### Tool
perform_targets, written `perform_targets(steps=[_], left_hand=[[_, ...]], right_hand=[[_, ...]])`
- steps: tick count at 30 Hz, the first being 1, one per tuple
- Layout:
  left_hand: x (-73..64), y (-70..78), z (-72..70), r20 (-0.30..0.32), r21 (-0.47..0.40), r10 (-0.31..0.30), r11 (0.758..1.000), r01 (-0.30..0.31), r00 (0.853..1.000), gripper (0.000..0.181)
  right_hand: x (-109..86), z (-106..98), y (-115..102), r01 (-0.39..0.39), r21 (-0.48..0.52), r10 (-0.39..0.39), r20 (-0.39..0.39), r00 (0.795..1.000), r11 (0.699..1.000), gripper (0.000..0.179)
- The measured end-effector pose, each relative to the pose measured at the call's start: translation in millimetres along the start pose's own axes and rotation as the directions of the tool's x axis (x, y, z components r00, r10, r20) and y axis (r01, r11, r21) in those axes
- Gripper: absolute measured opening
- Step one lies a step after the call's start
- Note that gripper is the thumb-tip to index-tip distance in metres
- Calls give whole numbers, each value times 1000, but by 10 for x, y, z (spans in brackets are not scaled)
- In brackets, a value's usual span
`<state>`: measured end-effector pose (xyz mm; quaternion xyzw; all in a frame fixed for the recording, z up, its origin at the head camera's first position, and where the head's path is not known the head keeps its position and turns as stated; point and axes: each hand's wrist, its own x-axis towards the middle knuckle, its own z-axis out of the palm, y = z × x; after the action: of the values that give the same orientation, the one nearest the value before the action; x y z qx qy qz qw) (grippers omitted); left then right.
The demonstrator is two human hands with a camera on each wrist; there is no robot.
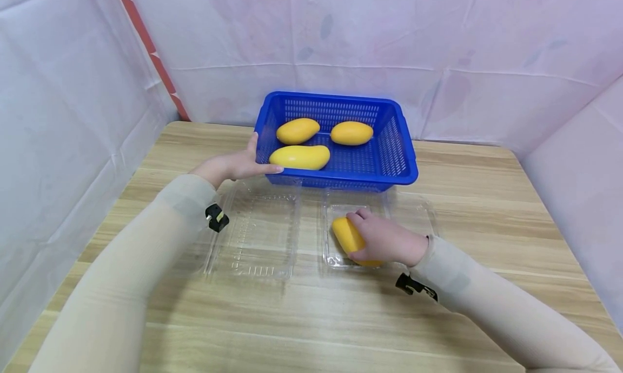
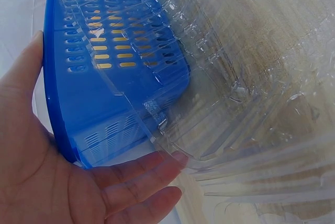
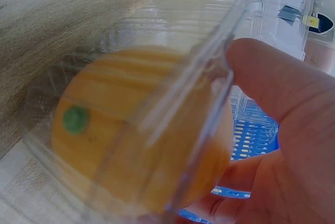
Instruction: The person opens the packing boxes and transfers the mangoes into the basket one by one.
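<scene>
My right hand (image 1: pixel 384 238) curls over an orange-yellow mango (image 1: pixel 344 235), fingers and thumb round its sides, inside the right clear plastic container (image 1: pixel 325 246). In the right wrist view the mango's green stem end (image 3: pixel 76 119) shows through the container wall. My left hand (image 1: pixel 240 165) rests at the near left corner of a blue basket (image 1: pixel 404 170), thumb and fingers spread and fairly straight at its rim. Three yellow mangoes (image 1: pixel 299 157) lie in this basket. Just below the left hand, another clear container (image 1: pixel 265 238) lies open with no mango in it.
Both containers have clear lids folded outward, the right one's lid (image 1: pixel 418 208) lying partly behind my right wrist. The wooden table (image 1: pixel 311 324) ends at pale fabric walls (image 1: pixel 360 38) at the back and sides. The basket stands near the back edge.
</scene>
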<state>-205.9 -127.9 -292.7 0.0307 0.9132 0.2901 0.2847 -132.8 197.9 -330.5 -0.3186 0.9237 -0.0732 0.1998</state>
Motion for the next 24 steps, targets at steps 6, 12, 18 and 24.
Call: perform_targets(steps=[6,12,18,24], left_hand=[[-6,18,-1,7,-6,-4,1000,4,1000,123],[1,4,12,5,-15,-5,1000,5,1000,123],[-1,-8,16,9,-26,-6,1000,6,1000,123],[-1,0,5,8,-38,2,999,-2,1000,122]], right_hand=[[-12,-1,0,0,11,0,-2,1000,1000,81],[-26,-7,-6,7,13,-7,-11,1000,1000,81],[-31,-25,0,18,31,-17,-24,1000,999,82],[-46,-57,3,14,60,-12,-33,999,998,83]])
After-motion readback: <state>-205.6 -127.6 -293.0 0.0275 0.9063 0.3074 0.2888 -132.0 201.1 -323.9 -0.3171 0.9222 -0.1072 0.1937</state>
